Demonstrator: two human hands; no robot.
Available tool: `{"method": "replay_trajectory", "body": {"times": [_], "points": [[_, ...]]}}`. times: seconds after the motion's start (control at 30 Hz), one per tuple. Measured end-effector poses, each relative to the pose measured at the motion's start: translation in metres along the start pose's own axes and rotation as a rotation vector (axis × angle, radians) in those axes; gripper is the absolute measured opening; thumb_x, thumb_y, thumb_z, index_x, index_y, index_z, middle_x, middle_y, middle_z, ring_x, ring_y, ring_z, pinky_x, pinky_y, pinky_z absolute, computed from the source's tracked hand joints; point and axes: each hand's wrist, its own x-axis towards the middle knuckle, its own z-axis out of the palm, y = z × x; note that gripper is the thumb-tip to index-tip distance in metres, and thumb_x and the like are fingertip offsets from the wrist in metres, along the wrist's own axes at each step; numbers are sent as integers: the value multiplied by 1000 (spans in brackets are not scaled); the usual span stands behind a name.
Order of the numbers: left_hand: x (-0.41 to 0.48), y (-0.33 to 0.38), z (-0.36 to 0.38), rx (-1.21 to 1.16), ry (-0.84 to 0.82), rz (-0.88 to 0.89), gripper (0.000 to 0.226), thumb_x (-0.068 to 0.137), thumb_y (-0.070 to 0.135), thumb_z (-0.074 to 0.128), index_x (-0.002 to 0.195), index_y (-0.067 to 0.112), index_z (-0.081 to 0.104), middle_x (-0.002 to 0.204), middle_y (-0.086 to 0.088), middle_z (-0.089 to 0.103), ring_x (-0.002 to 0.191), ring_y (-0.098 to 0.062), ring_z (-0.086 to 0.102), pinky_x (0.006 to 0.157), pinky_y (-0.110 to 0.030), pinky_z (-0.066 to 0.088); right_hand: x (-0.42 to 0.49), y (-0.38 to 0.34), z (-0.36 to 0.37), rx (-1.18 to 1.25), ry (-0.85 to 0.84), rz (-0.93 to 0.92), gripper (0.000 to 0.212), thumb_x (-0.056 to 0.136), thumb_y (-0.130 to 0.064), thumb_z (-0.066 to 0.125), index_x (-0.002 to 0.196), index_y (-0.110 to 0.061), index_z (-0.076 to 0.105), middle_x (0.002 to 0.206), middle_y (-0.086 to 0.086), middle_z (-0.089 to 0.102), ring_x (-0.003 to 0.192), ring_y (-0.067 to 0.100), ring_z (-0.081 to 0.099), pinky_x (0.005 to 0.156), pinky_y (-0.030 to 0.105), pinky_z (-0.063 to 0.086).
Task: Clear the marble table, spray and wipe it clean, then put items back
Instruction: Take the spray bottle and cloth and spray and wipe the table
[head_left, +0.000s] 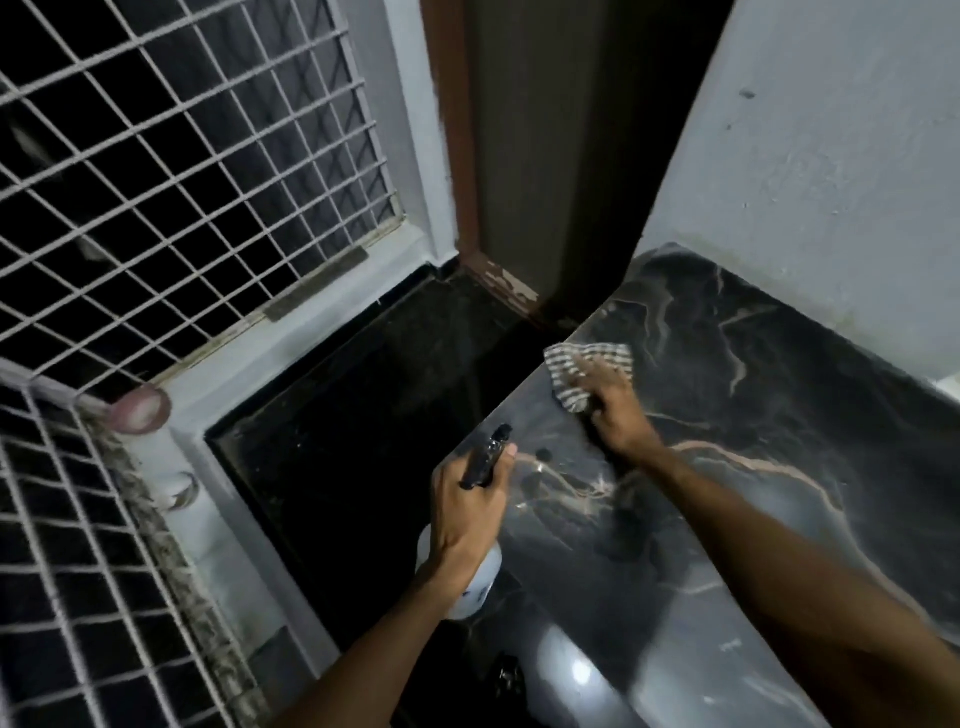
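The dark marble table (753, 415) with pale veins fills the right half of the head view. My right hand (613, 410) presses a striped grey-and-white cloth (582, 366) onto the marble near the table's far left edge, fingers curled over the cloth. My left hand (470, 512) grips a spray bottle (480, 571) by its neck, at the table's left edge. The bottle's black nozzle (488, 454) points forward and its white body hangs below my wrist.
A white metal window grille (182, 171) covers the left side. Beside the table's left edge lies a dark floor (374, 415), with a brown door frame (498, 280) behind. A pale wall (831, 156) rises along the table's right side.
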Motion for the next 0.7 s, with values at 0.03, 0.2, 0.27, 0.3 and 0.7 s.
{"method": "replay_trajectory", "body": {"times": [0.03, 0.2, 0.27, 0.3, 0.7], "points": [[0, -5, -4, -7, 0, -8, 42, 94, 44, 67, 67, 12, 68, 57, -4, 66, 58, -17, 66, 63, -38, 55, 13, 6, -7, 17, 56, 97, 66, 68, -14, 37, 130, -6, 61, 152, 23, 41, 142, 47, 32, 117, 63, 20], [-11, -21, -17, -27, 36, -14, 33, 95, 39, 69, 77, 12, 74, 59, -1, 67, 58, -15, 66, 64, -39, 55, 2, -41, 24, -33, -19, 26, 65, 75, -11, 42, 138, -19, 55, 161, 9, 31, 152, 33, 16, 120, 61, 7], [-20, -26, -20, -30, 43, -42, 41, 92, 51, 66, 79, 13, 74, 59, -1, 68, 59, -15, 68, 64, -41, 56, -17, -45, 32, -56, -104, -116, 72, 71, 0, 45, 138, -22, 56, 161, 4, 30, 152, 30, 15, 120, 64, 9], [-24, -30, -21, -29, 50, -57, 46, 91, 56, 63, 79, 13, 74, 59, -1, 68, 59, -16, 68, 63, -42, 56, -14, -44, 29, -37, -97, -76, 73, 69, 1, 43, 136, -22, 58, 160, 5, 32, 152, 31, 16, 119, 65, 12], [-98, -53, -22, -21, 144, -87, 48, 93, 55, 63, 64, 16, 63, 54, -3, 61, 54, -19, 63, 58, -44, 54, -99, -112, 58, 134, -119, -151, 53, 81, -15, 38, 126, -14, 66, 146, 11, 53, 141, 31, 41, 112, 58, 32]]}}
